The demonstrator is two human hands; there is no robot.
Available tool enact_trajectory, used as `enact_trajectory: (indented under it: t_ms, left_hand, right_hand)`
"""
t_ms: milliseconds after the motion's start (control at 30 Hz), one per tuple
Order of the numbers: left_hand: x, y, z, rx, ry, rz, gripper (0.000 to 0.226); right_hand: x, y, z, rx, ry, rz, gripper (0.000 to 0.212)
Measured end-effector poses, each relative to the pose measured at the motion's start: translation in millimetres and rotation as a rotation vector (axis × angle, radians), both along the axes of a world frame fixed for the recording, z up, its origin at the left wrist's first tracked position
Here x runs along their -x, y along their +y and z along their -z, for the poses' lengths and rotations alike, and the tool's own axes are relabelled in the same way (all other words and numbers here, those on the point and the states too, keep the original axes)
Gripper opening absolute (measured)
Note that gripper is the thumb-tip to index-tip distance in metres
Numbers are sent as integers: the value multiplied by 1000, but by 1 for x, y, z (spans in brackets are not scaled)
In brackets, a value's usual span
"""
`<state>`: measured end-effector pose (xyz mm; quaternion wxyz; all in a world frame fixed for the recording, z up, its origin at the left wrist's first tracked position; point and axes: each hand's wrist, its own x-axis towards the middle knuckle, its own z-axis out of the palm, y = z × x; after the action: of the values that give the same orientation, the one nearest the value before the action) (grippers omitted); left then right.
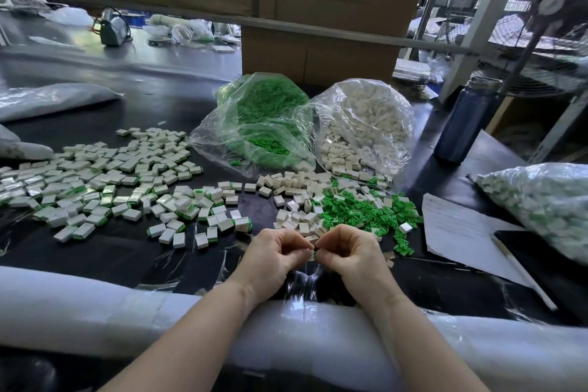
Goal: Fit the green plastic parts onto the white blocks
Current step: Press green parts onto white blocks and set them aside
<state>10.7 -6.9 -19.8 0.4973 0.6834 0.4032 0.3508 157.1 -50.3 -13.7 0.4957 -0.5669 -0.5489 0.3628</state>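
Observation:
My left hand point(275, 256) and my right hand point(350, 253) meet fingertip to fingertip low in the middle of the black table. Between them they pinch one small white block point(311, 255) with a sliver of green at its right side; most of it is hidden by my fingers. Just beyond my hands lies a loose heap of green plastic parts point(366, 210) mixed with bare white blocks point(299, 188). To the left spreads a wide scatter of white blocks with green edges point(105, 181).
Two open clear bags stand behind the heaps, one of green parts point(261, 111), one of white blocks point(366, 118). A filled bag point(541, 197), a paper sheet point(458, 226) and a pen point(521, 270) lie at right. A blue bottle point(463, 124) and cardboard boxes point(318, 51) stand behind.

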Motion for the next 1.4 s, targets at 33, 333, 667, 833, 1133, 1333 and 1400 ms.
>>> enact_trajectory:
  t_ms: [33,333,667,833,1133,1333,1400]
  left_hand:
    - [0,0,0,1,4,2,17]
    - [2,-1,0,-88,121,73,20]
    - [1,0,1,-56,-8,32,17]
    - [2,-2,1,-26,-73,67,22]
    - [2,1,2,16,-109,1,9]
    - [2,1,2,17,-67,17,10]
    - [2,1,3,39,-83,22,7]
  right_hand:
    - [0,0,-1,3,2,-4,24]
    - [-1,-2,-4,30,-55,-44,25]
    - [-2,1,0,24,90,-4,18]
    - [-3,2,1,39,155,28,13]
    - [-1,-1,-3,30,199,-3,10]
    - [2,1,-1,54,182,39,17]
    - [3,1,0,57,175,37,17]
